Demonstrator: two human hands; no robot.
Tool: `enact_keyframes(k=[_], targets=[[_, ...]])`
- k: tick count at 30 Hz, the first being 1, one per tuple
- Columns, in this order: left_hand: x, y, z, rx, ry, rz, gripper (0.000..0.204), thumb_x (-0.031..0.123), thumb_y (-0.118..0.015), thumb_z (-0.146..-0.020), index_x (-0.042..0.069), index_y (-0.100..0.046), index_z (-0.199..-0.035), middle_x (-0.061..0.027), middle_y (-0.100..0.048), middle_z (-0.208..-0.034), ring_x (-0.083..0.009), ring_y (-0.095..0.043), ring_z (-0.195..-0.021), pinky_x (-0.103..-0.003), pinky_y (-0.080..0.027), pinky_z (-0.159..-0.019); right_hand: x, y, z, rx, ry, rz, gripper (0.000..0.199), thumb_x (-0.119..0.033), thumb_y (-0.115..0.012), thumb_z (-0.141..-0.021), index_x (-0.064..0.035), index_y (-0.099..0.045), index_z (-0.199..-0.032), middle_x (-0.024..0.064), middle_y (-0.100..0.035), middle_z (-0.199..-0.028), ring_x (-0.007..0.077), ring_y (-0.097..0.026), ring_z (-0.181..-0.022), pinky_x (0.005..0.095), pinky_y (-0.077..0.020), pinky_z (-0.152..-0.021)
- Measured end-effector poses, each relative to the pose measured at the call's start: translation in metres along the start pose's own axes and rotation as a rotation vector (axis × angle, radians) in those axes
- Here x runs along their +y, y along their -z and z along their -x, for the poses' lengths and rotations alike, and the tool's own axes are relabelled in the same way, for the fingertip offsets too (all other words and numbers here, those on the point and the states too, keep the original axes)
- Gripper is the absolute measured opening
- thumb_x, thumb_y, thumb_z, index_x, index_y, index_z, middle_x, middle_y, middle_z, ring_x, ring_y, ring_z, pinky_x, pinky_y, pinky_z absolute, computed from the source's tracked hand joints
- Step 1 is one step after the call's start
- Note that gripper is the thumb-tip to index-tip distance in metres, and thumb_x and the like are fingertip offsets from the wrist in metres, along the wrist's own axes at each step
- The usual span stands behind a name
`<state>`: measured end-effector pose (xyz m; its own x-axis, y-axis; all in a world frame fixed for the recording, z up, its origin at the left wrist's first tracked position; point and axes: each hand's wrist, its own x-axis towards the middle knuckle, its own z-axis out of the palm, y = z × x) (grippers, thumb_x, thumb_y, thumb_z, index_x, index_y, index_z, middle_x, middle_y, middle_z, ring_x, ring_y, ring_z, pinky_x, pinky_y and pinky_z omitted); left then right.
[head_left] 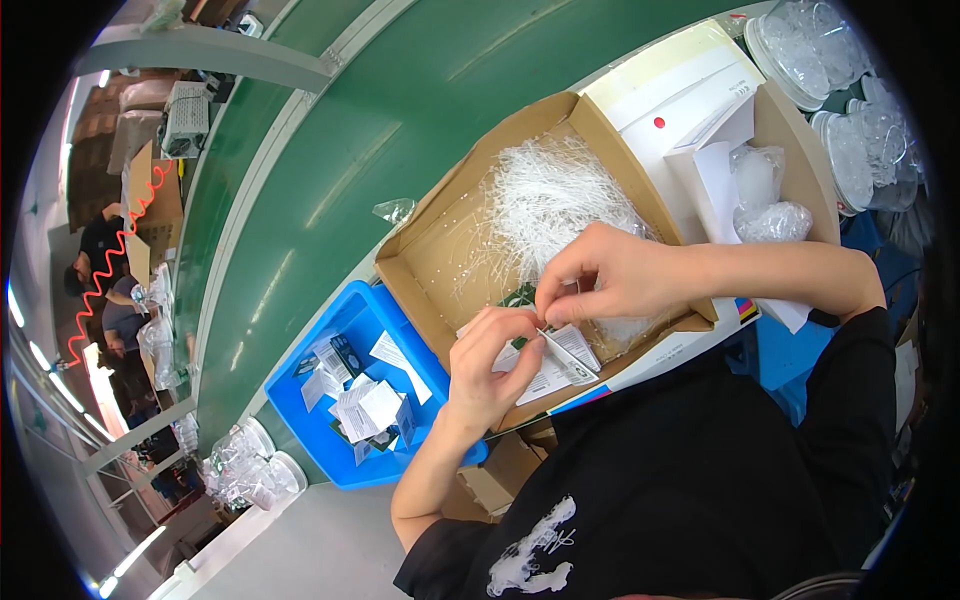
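Note:
Both of my hands meet over the near part of a shallow cardboard box (440,225). My left hand (490,365) is closed in a pinch on a small folded printed card (568,362), white with some green. Right beside it, my right hand (610,275) has thumb and forefinger pressed together at the card's upper end; what it pinches is too small to make out. Beyond the hands, a tangled heap of thin white plastic strands (560,190) fills much of the box. More printed cards lie under my fingers, partly hidden.
To the left stands a blue bin (320,425) holding loose printed cards (370,408). On the right are an open carton with clear bags (775,220) and several clear plastic tubs (850,160). A green conveyor belt (330,190) runs behind. Bagged tubs (255,465) sit at lower left.

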<state>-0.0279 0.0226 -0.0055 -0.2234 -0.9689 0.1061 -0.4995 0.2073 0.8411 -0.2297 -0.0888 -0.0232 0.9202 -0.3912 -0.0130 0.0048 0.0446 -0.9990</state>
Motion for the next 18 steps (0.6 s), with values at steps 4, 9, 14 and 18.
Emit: enact_keyframes(k=[4,9,14,18], targets=[[0.0005,0.0010,0.0023,-0.021,0.088,0.037,0.014,-0.006,-0.066,-0.076,0.001,-0.059,-0.085,-0.0111,-0.066,-0.089,-0.0256,-0.065,-0.082,-0.034,-0.051,-0.076,0.0002,0.0047,-0.0030,0.083,-0.107,-0.307,0.011,-0.008,-0.062,-0.093,0.0013,-0.068,-0.096,0.0050,-0.069,-0.081,0.0093,-0.065,-0.073,0.0225,-0.0512,-0.061],[-0.0037,0.0030,0.0036,-0.077,0.073,0.045,0.010,-0.005,-0.059,-0.081,0.001,-0.057,-0.088,-0.0125,-0.067,-0.089,-0.0226,-0.064,-0.080,-0.031,-0.050,-0.074,0.0018,0.0046,-0.0061,0.202,-0.119,-0.403,0.012,-0.007,-0.060,-0.094,0.0015,-0.068,-0.096,0.0052,-0.069,-0.082,0.0095,-0.065,-0.071,0.0210,-0.0509,-0.058],[0.0002,0.0024,0.0017,0.028,0.066,-0.006,0.010,-0.004,-0.066,-0.080,0.000,-0.060,-0.087,-0.0125,-0.065,-0.095,-0.0259,-0.064,-0.086,-0.033,-0.050,-0.078,-0.0021,0.0070,-0.0043,0.122,-0.152,-0.409,0.013,-0.007,-0.064,-0.092,0.0012,-0.069,-0.101,0.0059,-0.070,-0.084,0.0096,-0.066,-0.076,0.0209,-0.0515,-0.060],[-0.0027,0.0031,0.0027,0.150,-0.004,-0.072,0.013,-0.006,-0.067,-0.079,0.000,-0.063,-0.090,-0.0132,-0.064,-0.100,-0.0253,-0.064,-0.085,-0.032,-0.050,-0.078,0.0031,0.0019,-0.0028,0.003,-0.048,-0.322,0.015,-0.006,-0.067,-0.089,0.0006,-0.069,-0.103,0.0055,-0.071,-0.085,0.0086,-0.066,-0.078,0.0212,-0.0519,-0.064]])
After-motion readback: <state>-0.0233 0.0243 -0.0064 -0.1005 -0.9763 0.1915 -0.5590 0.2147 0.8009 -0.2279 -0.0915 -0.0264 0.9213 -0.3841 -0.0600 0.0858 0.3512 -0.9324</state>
